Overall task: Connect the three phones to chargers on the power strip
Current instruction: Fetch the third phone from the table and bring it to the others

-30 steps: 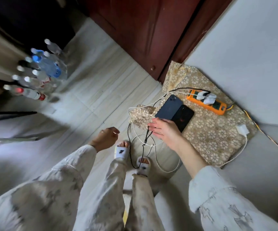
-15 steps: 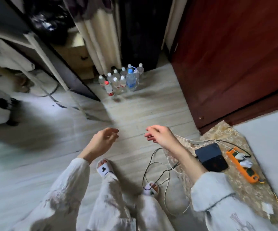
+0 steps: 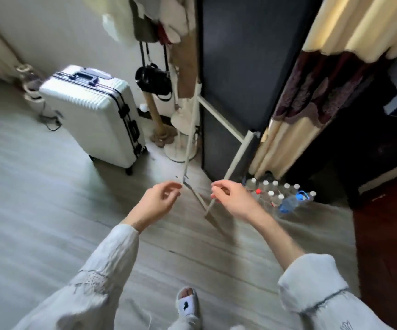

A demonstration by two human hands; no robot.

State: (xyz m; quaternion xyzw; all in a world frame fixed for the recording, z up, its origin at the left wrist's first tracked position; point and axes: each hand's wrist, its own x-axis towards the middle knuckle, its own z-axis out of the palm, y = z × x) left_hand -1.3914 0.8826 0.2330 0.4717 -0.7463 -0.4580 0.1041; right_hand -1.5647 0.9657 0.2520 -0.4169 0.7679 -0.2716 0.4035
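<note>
my left hand (image 3: 155,202) and right hand (image 3: 236,201) hang loosely curled over the pale wood-plank floor (image 3: 49,210), holding nothing. the 3 phones, chargers and power strip are out of view, so i cannot judge progress from here.

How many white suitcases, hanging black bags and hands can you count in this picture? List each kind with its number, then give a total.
white suitcase: 1
black bag: 1
hands: 2 (left hand, right hand)
Total: 4
</note>
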